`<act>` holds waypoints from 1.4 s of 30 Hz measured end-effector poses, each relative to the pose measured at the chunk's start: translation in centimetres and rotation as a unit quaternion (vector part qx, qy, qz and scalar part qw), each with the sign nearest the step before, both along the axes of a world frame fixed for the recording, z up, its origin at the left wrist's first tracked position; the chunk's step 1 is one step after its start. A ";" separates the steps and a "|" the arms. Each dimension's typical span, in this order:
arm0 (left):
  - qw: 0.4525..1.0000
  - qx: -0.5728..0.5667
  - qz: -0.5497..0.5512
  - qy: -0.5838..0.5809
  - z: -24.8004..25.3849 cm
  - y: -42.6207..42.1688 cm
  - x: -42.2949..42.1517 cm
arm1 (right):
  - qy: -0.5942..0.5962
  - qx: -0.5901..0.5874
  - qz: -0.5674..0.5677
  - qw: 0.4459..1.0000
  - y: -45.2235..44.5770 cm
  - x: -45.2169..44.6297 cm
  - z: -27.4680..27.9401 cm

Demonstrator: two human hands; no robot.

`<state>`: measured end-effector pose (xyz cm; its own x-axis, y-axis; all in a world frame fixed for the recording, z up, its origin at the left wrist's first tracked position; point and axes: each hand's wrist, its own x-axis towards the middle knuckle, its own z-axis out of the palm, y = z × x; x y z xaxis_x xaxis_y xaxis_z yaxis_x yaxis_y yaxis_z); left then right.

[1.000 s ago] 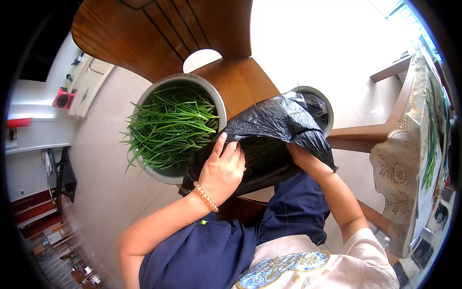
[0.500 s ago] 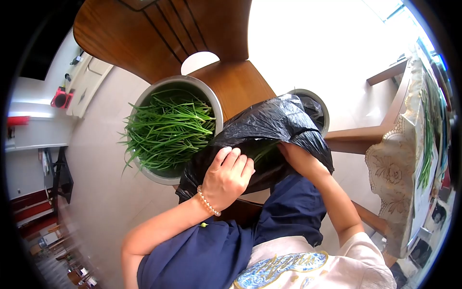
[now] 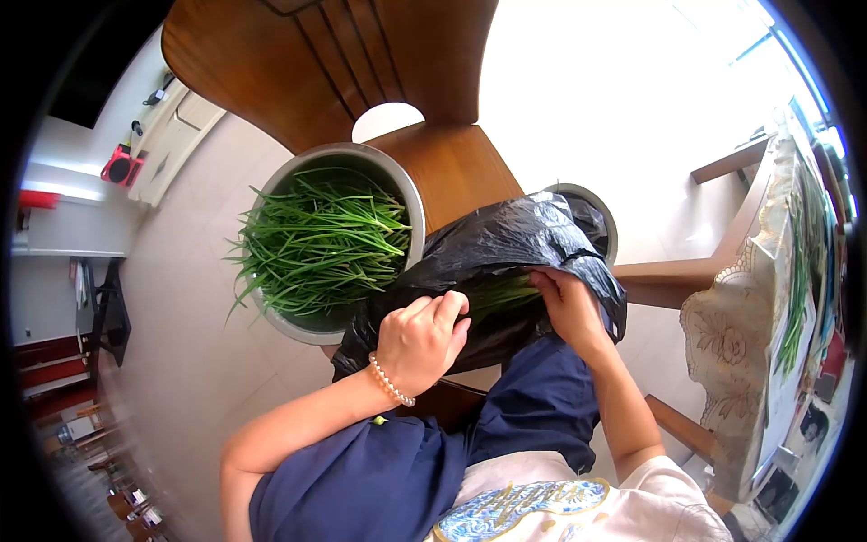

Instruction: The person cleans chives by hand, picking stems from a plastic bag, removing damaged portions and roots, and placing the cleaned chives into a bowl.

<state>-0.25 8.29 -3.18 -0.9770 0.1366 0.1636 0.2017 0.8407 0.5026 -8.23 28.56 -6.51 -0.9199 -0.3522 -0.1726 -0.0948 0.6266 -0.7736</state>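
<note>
A black plastic bag (image 3: pixel 506 230) lies over my lap with its mouth open towards me. My right hand (image 3: pixel 569 307) is at the right of the opening, fingers pinched on green stalks (image 3: pixel 501 294) that show inside the bag. My left hand (image 3: pixel 423 339), with a beaded bracelet at the wrist, is at the left of the opening, its fingers curled; what they hold, if anything, is hidden. Left of the bag, a large metal bowl (image 3: pixel 414 212) holds a heap of long green stalks (image 3: pixel 325 239).
A wooden chair (image 3: pixel 452 172) stands ahead, beside the bowl. Behind the bag is a second round container (image 3: pixel 612 226) with black plastic in it. At the right, a table with a lace cloth (image 3: pixel 727 334) bears more green stalks (image 3: pixel 795 316).
My right hand has drawn back towards the bag's mouth, and the stalks at its fingers show more. My left hand has moved slightly down, its fingers more curled, away from the bag's upper edge.
</note>
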 end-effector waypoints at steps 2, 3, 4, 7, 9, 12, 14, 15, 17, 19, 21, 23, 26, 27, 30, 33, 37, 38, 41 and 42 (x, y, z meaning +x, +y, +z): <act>0.994 0.084 -0.013 -0.074 -0.1 0.1 -0.1 | -0.010 -0.040 -0.016 0.999 -0.5 0.3 0.9; 0.986 0.117 0.000 -0.119 -0.1 0.0 0.0 | -0.022 -0.082 -0.035 0.996 -0.9 0.6 1.1; 0.969 0.157 0.009 -0.191 -0.2 0.1 0.1 | -0.006 -0.107 -0.038 0.993 -1.2 0.9 1.1; 0.858 0.356 0.047 -0.368 -1.2 0.5 0.2 | -0.040 -0.183 -0.065 0.980 -2.2 1.9 0.9; 0.786 0.430 0.086 -0.436 -2.0 0.5 0.1 | -0.057 -0.202 -0.084 0.974 -2.8 2.7 1.4; 0.853 0.344 0.147 -0.364 -1.4 0.4 0.4 | -0.016 -0.186 -0.065 0.980 -3.7 3.3 1.4; 0.940 0.245 0.140 -0.190 -1.6 0.7 0.1 | 0.003 -0.183 -0.062 0.981 -3.6 3.3 1.1; 0.961 0.188 0.126 -0.159 -1.4 0.1 -0.3 | 0.004 -0.205 -0.056 0.977 -3.9 3.0 0.9; 0.988 0.096 0.107 -0.052 -4.0 0.4 -0.7 | 0.051 -0.216 -0.044 0.974 -3.9 2.6 0.1; 0.989 0.099 0.078 -0.084 -4.8 -0.1 -0.8 | 0.083 -0.204 0.015 0.975 -4.4 2.2 1.1; 0.989 0.107 0.056 -0.082 -5.3 -0.3 -0.7 | 0.116 -0.173 0.064 0.976 -5.1 2.5 2.0; 0.990 0.110 0.050 -0.068 -5.6 -1.0 -1.1 | 0.170 -0.140 0.070 0.973 -6.1 2.6 2.7; 0.992 0.085 0.090 -0.011 -5.4 0.3 -1.1 | 0.243 -0.122 0.083 0.959 -4.0 3.0 3.6; 0.992 0.082 0.092 -0.002 -4.9 -0.6 -1.4 | 0.169 -0.054 0.094 0.980 -4.3 2.8 3.9; 0.994 0.026 0.110 0.000 -4.4 -0.4 -1.4 | 0.078 0.034 0.096 0.992 -2.9 2.5 2.4; 0.992 -0.020 0.036 0.118 -3.3 -0.1 -1.0 | 0.115 0.058 0.089 0.988 -1.9 2.0 -0.9; 0.978 -0.044 -0.012 0.201 -1.4 -0.1 -1.0 | 0.104 -0.110 0.148 0.977 -3.8 2.8 4.6; 0.974 -0.056 -0.024 0.219 -0.9 -0.1 -0.9 | 0.134 -0.130 0.171 0.967 -4.0 2.8 4.8; 0.982 -0.007 -0.047 0.184 -0.8 0.2 -0.4 | 0.116 -0.153 0.158 0.969 -4.4 3.1 5.1; 0.977 0.015 -0.038 0.207 -0.2 0.3 -0.2 | 0.069 -0.153 0.151 0.974 -4.3 2.9 4.6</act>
<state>-0.49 8.60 -3.43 -0.8131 0.1950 0.5485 0.4547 0.8011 0.3892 -5.33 24.31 -1.90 -0.7738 -0.6253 0.1015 -0.3555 0.2961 -0.8865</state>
